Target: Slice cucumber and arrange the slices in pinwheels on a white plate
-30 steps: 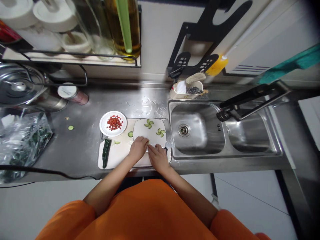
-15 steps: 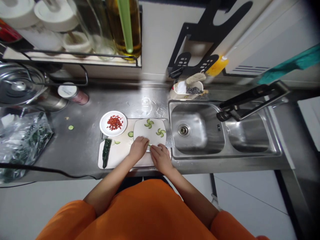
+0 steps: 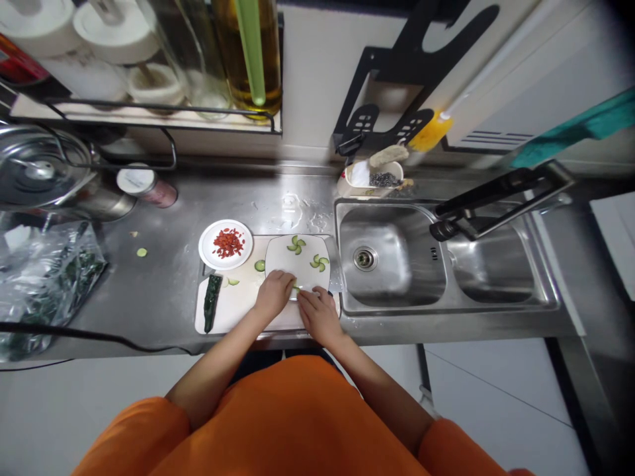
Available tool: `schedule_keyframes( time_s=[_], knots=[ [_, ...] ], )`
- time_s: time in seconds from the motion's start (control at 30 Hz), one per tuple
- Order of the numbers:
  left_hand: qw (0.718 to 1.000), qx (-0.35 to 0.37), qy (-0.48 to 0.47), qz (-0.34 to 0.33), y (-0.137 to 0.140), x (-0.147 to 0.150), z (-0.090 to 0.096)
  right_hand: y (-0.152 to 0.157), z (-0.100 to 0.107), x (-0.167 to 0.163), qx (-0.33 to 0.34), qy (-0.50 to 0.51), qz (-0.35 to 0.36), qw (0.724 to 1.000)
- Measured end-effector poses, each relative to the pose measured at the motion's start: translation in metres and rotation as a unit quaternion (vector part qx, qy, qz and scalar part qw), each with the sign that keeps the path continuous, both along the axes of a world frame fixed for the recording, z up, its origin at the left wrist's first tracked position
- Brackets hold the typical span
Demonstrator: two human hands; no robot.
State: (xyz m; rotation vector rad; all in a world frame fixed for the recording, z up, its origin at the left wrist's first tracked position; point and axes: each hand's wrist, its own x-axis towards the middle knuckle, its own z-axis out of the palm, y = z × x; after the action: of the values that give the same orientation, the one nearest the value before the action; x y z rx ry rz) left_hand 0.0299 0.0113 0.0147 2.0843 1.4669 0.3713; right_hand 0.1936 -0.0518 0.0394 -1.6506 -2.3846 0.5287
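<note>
My left hand (image 3: 272, 295) is closed at the near edge of a white plate (image 3: 280, 254), its fingertips pinched at a thin cucumber slice (image 3: 296, 288). My right hand (image 3: 319, 316) meets it from the other side, fingers pressed together on the same slice, which is mostly hidden. On the plate lie two pinwheels of cucumber slices, one at the top (image 3: 296, 244) and one at the right (image 3: 319, 262). The plate rests on a white cutting board (image 3: 243, 311). Left of my hands on the board are a dark green cucumber piece (image 3: 211, 304), loose slices (image 3: 231, 282) and a cut piece (image 3: 259, 265).
A small white plate of red berries (image 3: 202, 244) overlaps the board's far left corner. To the right is a double sink (image 3: 391, 258) with a black faucet (image 3: 486, 192). A plastic bag of greens (image 3: 54, 284), a lidded pot (image 3: 104, 195) and a jar (image 3: 149, 185) stand left.
Both hands stay almost in place at the plate's near edge, with only slight finger movement. The rest of the counter looks the same.
</note>
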Motion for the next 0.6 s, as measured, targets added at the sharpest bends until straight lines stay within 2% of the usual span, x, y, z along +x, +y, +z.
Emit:
schedule_keyframes(
  time_s=[0.17,0.27,0.37,0.47,0.6],
  knots=[
    [0.998,0.040,-0.015,0.046,0.008,-0.019,0.010,-0.001,0.002,0.003,0.020,0.026,-0.014,0.999],
    [0.989,0.057,0.007,0.135,0.013,-0.042,0.021,-0.002,0.003,0.006,0.032,0.042,-0.037,0.998],
    [0.978,0.040,0.051,0.200,0.013,-0.063,0.028,-0.002,0.003,0.010,0.040,0.056,-0.059,0.996],
    [0.970,0.013,0.093,0.224,0.009,-0.072,0.027,0.000,0.003,0.013,0.045,0.068,-0.069,0.994],
    [0.970,-0.014,0.109,0.215,0.007,-0.065,0.020,0.004,0.004,0.015,0.048,0.077,-0.074,0.993]
  ],
)
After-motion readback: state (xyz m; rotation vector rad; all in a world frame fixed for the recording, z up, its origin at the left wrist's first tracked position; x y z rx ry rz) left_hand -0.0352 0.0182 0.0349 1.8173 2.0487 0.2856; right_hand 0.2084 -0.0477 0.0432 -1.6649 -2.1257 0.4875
